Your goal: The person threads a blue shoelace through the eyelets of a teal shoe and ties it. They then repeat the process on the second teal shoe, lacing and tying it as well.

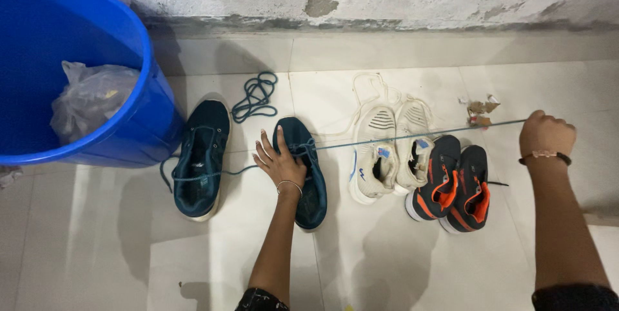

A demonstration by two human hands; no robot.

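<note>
Left hand point(278, 161) flat, unclenched, pinning teal shoe point(303, 172); right hand point(547, 134) fisted on lace point(419, 134), taut. Unlacing underway, seemingly; next pull needs shoe held firm.

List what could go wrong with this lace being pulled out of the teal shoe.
1. The lace, taut from the teal shoe to the right hand, passes over the white shoes and could snag or drag them.
2. The left hand only presses flat on the shoe, so it might slide.
</note>
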